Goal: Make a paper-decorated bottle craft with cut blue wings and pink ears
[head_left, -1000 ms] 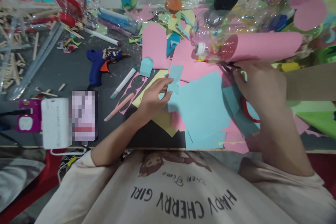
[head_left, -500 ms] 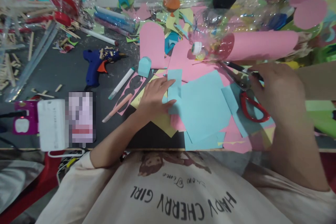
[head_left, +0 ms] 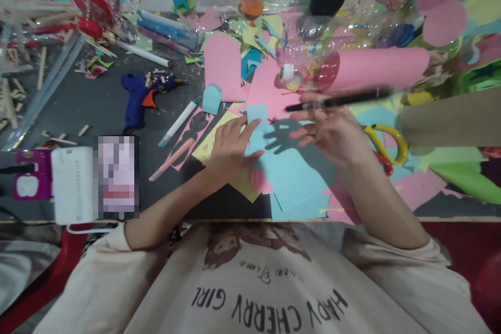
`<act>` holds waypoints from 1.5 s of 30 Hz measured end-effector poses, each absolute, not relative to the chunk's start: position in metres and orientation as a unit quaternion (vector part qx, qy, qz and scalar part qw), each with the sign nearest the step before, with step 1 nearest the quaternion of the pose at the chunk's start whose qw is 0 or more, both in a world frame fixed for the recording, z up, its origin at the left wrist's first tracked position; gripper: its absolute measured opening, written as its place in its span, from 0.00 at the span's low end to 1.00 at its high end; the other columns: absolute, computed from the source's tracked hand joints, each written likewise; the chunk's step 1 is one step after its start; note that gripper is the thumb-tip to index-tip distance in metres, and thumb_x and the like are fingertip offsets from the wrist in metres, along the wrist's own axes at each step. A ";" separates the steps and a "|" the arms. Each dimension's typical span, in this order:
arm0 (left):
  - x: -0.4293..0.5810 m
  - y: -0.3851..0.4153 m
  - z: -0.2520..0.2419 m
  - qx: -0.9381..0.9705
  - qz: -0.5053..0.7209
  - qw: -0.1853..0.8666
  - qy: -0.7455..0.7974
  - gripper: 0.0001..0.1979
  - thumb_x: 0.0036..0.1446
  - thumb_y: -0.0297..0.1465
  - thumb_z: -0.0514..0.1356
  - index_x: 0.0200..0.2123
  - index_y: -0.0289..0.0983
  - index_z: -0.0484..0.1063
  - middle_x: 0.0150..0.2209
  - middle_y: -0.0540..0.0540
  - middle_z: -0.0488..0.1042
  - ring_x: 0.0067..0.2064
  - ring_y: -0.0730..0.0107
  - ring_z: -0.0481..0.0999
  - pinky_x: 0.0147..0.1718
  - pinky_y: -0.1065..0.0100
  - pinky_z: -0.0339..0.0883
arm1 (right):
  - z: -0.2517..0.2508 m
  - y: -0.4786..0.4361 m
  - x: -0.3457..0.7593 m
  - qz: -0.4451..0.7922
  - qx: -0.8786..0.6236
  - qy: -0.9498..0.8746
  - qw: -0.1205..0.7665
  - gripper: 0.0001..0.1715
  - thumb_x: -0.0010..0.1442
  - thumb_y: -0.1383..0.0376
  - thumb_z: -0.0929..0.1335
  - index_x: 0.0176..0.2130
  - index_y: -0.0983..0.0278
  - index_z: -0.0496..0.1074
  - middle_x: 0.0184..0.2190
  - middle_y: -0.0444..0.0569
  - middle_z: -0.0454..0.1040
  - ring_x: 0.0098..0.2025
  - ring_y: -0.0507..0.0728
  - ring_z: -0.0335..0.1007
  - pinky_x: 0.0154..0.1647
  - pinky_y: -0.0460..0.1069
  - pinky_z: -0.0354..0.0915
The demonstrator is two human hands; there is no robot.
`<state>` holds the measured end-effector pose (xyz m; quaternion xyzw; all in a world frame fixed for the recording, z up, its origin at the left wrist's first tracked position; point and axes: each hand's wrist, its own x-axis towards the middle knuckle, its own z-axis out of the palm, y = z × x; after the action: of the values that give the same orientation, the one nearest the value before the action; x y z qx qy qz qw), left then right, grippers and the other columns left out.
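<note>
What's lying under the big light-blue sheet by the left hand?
A pink scrap and yellow paper poke out from under the light-blue sheet's near-left corner, with a second blue sheet along its near edge. How far they run beneath is covered.

Blue glue gun point(head_left: 143, 95) lies on dark tabletop point(head_left: 97, 115). White marker point(head_left: 178, 123) and pink pencil point(head_left: 170, 159) lie nearer the edge. Yellow-handled scissors point(head_left: 385, 138) on paper scraps, right. White power bank point(head_left: 73, 185) at near edge.
</note>
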<state>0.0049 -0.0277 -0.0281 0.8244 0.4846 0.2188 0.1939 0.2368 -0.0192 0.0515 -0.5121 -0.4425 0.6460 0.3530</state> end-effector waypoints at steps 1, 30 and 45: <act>0.005 -0.027 -0.027 0.829 0.210 0.189 0.483 0.40 0.58 0.61 0.44 0.61 0.39 0.65 0.59 0.34 0.68 0.60 0.47 0.65 0.57 0.53 0.56 | 0.047 -0.016 0.230 0.662 -0.489 -0.432 0.369 0.19 0.55 0.61 0.67 0.48 0.60 0.65 0.38 0.49 0.80 0.30 0.56 0.78 0.28 0.50 0.68; 0.003 -0.022 -0.013 0.844 0.142 0.160 0.492 0.36 0.57 0.52 0.57 0.62 0.37 0.61 0.60 0.36 0.69 0.60 0.49 0.67 0.57 0.54 0.58 | -0.003 -0.019 0.194 0.485 -0.500 -0.603 0.388 0.07 0.54 0.64 0.66 0.25 0.62 0.67 0.20 0.40 0.66 0.21 0.48 0.60 0.24 0.46 0.56; 0.002 -0.021 -0.017 0.848 0.161 0.143 0.484 0.38 0.57 0.54 0.57 0.61 0.34 0.63 0.58 0.34 0.71 0.59 0.49 0.69 0.55 0.55 0.60 | 0.002 -0.017 0.192 0.494 -0.510 -0.609 0.355 0.09 0.54 0.62 0.66 0.24 0.62 0.65 0.20 0.40 0.65 0.23 0.48 0.58 0.25 0.46 0.56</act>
<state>0.0022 -0.0212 -0.0170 0.8481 0.4838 0.1613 0.1433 0.1920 -0.0174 0.0023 -0.5097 -0.6088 0.4936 0.3551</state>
